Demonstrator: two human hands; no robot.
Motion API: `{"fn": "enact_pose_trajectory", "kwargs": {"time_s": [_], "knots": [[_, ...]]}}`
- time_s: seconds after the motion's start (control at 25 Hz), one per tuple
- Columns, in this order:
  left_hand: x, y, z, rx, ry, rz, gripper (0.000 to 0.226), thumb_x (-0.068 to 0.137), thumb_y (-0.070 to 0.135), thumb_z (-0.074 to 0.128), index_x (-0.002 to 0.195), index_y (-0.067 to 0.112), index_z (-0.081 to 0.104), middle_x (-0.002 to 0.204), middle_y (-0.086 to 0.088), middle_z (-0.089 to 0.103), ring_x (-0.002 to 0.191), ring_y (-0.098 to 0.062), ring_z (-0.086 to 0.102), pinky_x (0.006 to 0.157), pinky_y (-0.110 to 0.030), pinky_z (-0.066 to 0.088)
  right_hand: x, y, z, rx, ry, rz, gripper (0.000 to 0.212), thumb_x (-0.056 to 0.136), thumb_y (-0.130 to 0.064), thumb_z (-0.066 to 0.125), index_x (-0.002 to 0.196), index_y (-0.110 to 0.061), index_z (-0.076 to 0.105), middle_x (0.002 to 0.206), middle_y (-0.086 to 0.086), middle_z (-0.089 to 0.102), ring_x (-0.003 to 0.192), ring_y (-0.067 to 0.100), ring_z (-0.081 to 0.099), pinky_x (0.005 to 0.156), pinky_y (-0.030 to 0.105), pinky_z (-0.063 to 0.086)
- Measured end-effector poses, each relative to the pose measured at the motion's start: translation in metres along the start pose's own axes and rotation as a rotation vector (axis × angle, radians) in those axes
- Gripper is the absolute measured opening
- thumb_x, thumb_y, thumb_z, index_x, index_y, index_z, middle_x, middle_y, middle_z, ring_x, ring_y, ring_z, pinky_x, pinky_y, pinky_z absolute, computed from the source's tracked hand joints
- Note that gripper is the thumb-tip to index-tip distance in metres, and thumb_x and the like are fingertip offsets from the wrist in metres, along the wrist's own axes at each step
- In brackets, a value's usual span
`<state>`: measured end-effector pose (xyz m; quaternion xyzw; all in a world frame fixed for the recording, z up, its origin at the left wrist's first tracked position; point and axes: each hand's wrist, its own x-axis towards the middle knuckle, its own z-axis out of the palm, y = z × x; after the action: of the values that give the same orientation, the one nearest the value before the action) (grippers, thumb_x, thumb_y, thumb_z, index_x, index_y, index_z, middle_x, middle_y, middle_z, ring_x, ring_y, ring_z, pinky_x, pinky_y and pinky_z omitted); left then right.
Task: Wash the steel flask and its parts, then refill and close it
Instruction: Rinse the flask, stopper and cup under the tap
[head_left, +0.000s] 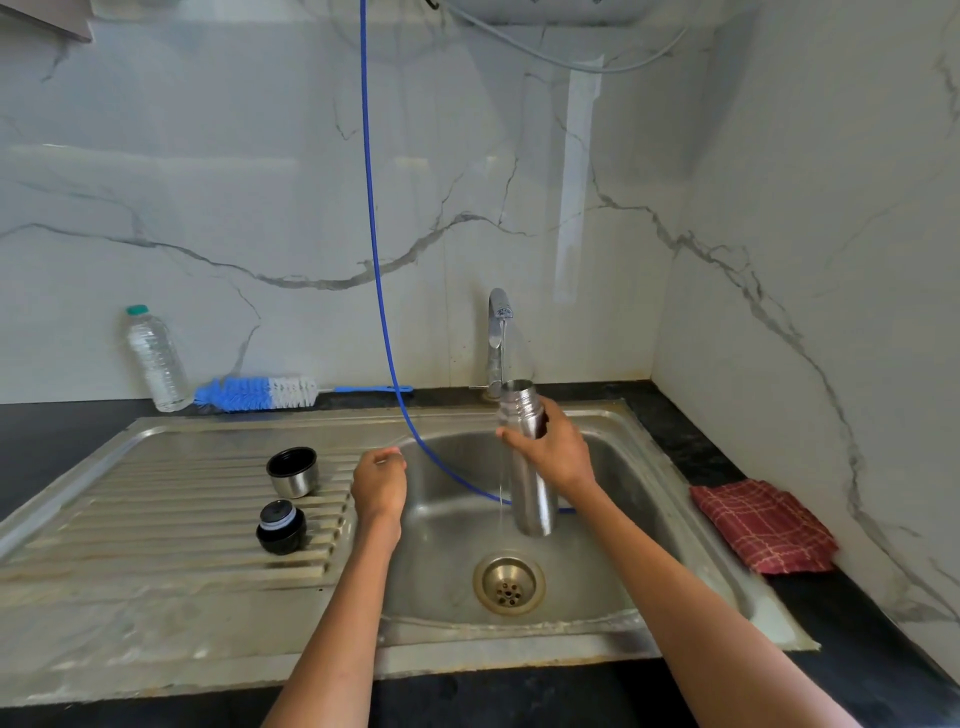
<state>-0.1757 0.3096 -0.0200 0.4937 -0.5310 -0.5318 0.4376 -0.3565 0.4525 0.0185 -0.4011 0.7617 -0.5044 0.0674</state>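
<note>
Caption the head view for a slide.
Right hand holds open steel flask under running tap; cup and stopper wait.

1. We are in a home kitchen: our hands hover over a steel sink with a tap beyond them.
2. Marble-patterned wall, dark tabletop.

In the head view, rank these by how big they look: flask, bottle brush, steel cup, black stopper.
1. Bottle brush, longest with its handle.
2. Flask, a bit shorter but bulkier.
3. Steel cup and black stopper look about alike; I won't rank them.
</note>
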Motion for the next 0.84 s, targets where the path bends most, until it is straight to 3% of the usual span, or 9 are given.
{"fn": "enact_pose_trajectory", "kwargs": {"time_s": [0.08,0.16,0.24,0.32,0.4,0.48,0.6,0.68,0.84], "knots": [[-0.004,0.002,0.001,-0.022,-0.038,0.025,0.016,0.095,0.013,0.056,0.099,0.022,0.068,0.096,-0.002,0.072,0.084,-0.026,0.067,0.073,-0.033,0.051,0.002,0.006,-0.007,0.431,0.100,0.289,0.063,0.079,-0.052,0.080,0.129,-0.028,0.051,0.118,0.001,0.067,0.102,0.021,0.067,0.092,0.044,0.057],[-0.007,0.003,0.003,-0.014,-0.091,0.076,0.017,0.098,0.013,0.055,0.107,0.020,0.068,0.095,-0.001,0.072,0.080,-0.022,0.066,0.076,-0.034,0.052,-0.001,0.016,-0.013,0.785,0.206,0.553,0.061,0.083,-0.046,0.080,0.128,-0.020,0.048,0.115,0.009,0.066,0.101,0.026,0.067,0.093,0.047,0.057],[-0.007,0.002,0.005,0.004,-0.103,0.123,0.017,0.098,0.013,0.055,0.107,0.021,0.068,0.095,0.000,0.072,0.080,-0.020,0.067,0.080,-0.035,0.053,-0.003,0.024,-0.020,0.944,0.292,0.655,0.056,0.085,-0.041,0.079,0.124,-0.021,0.044,0.108,0.009,0.065,0.102,0.030,0.066,0.093,0.049,0.057],[-0.006,0.002,0.007,0.021,-0.108,0.154,0.016,0.098,0.012,0.056,0.104,0.022,0.067,0.093,0.000,0.072,0.080,-0.020,0.067,0.077,-0.033,0.051,0.000,0.029,-0.023,0.905,0.312,0.616,0.055,0.084,-0.041,0.080,0.124,-0.021,0.046,0.109,0.008,0.065,0.101,0.028,0.066,0.091,0.048,0.057],[-0.003,0.000,0.005,0.017,-0.093,0.164,0.016,0.097,0.012,0.056,0.100,0.024,0.066,0.090,0.001,0.072,0.080,-0.022,0.066,0.074,-0.032,0.049,0.003,0.023,-0.023,0.600,0.231,0.460,0.054,0.083,-0.045,0.080,0.123,-0.027,0.049,0.112,0.004,0.067,0.095,0.021,0.066,0.091,0.045,0.056],[0.001,-0.001,0.005,0.023,-0.073,0.162,0.016,0.097,0.012,0.056,0.099,0.025,0.066,0.090,0.001,0.073,0.082,-0.024,0.067,0.074,-0.033,0.049,0.009,0.016,-0.023,0.113,0.094,0.177,0.051,0.080,-0.051,0.079,0.118,-0.037,0.049,0.112,-0.005,0.068,0.094,0.015,0.066,0.089,0.043,0.055],[0.006,-0.004,0.002,0.017,-0.041,0.154,0.016,0.097,0.013,0.057,0.104,0.024,0.067,0.094,0.000,0.074,0.086,-0.025,0.069,0.078,-0.038,0.053,0.015,0.009,-0.018,-0.525,-0.061,-0.168,0.070,0.079,-0.056,0.075,0.138,-0.031,0.046,0.127,0.000,0.062,0.112,0.023,0.060,0.096,0.044,0.051],[0.006,-0.002,0.002,0.016,-0.025,0.141,0.017,0.096,0.014,0.056,0.105,0.025,0.066,0.094,0.001,0.074,0.087,-0.024,0.069,0.081,-0.039,0.054,0.021,0.002,-0.016,-0.773,-0.134,-0.283,0.080,0.084,-0.054,0.071,0.150,-0.025,0.037,0.139,0.006,0.053,0.124,0.030,0.052,0.105,0.047,0.043],[-0.002,0.000,0.000,0.055,-0.063,0.151,0.019,0.096,0.014,0.056,0.100,0.029,0.065,0.095,0.002,0.074,0.092,-0.026,0.071,0.087,-0.041,0.055,0.024,0.000,-0.018,-1.042,-0.214,-0.436,0.078,0.087,-0.050,0.068,0.151,-0.022,0.033,0.142,0.008,0.049,0.125,0.031,0.047,0.108,0.045,0.038]]}}
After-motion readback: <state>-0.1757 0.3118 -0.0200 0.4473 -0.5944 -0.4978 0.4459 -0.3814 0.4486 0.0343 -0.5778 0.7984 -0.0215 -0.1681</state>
